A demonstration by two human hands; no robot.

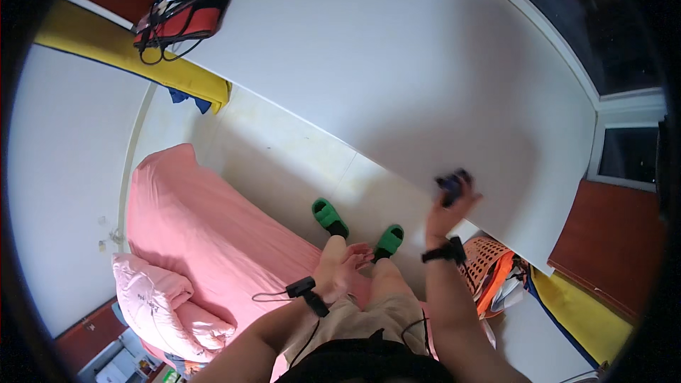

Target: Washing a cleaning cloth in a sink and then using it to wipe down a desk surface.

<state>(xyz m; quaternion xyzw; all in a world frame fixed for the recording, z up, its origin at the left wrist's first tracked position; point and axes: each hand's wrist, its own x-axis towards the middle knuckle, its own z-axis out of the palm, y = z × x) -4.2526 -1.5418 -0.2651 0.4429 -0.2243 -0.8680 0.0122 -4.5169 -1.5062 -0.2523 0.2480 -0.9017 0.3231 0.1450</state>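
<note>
My right hand (449,213) is raised at the near edge of a wide white tabletop (330,64). It grips a small dark object (453,185), too blurred to identify. A black strap with a small device (444,251) is around my right wrist. Low over my lap, between my knees, is my left hand (352,268), with its fingers apart and nothing visible in it. Another black strapped device (307,293) with a cable sits on my left wrist.
I sit on a bed with a pink sheet (223,207); a folded pink quilt (154,303) lies on it. Green slippers (330,215) are on the tiled floor (276,154). An orange perforated basket (481,252) stands right. A red bag (199,21) with cables rests on the tabletop's far left.
</note>
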